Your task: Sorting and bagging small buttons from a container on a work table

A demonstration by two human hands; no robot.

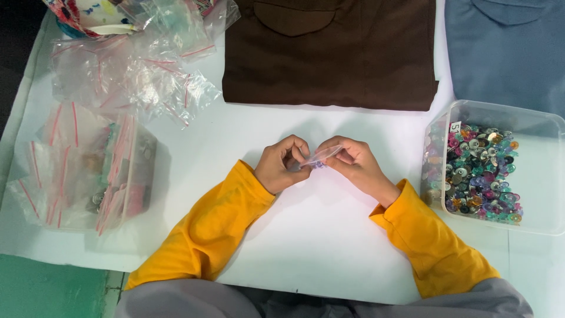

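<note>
Here, a white table bears folded brown cloth and a clear tub.

Long yellow sleeves, grey garment over the lap.

You see yellow sleeves, a brown shirt, a blue shirt, a white table, clear bags with red stripes, and multicoloured buttons.
</note>
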